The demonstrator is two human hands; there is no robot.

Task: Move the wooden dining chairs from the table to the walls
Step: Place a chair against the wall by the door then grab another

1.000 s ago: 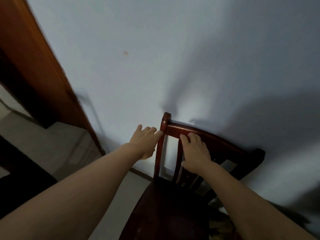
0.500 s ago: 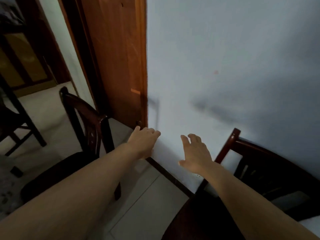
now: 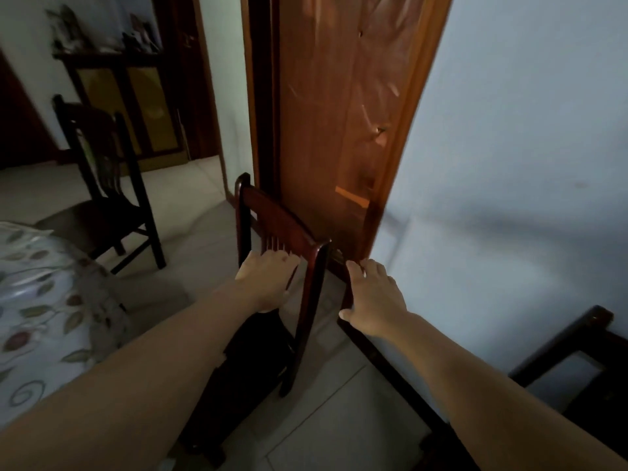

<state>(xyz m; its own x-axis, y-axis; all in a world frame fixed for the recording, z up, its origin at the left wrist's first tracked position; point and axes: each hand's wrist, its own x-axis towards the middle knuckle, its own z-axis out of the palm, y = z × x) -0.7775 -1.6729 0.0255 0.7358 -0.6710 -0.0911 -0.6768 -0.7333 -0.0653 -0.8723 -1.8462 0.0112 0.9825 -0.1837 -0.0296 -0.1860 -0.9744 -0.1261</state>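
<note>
A dark wooden dining chair (image 3: 273, 214) stands in the middle of the view, its slatted back turned toward the door. My left hand (image 3: 266, 283) reaches its backrest, fingers spread, with the fingertips against the slats just under the top rail. My right hand (image 3: 373, 297) hovers open to the right of the chair's right post, near the wall, holding nothing. A second chair (image 3: 560, 351) stands against the pale wall (image 3: 509, 164) at the lower right. A third chair (image 3: 102, 185) stands at the left, beside the table.
The table with a leaf-patterned cloth (image 3: 40, 283) fills the left edge. An orange-brown wooden door (image 3: 339, 113) stands behind the middle chair. A dark cabinet (image 3: 129, 107) is at the back left. Pale floor tiles lie between chair and wall.
My view has swung left, away from the chair at the wall. Both hands let go of that chair's top rail, and my left hand has reached the middle chair's backrest.
</note>
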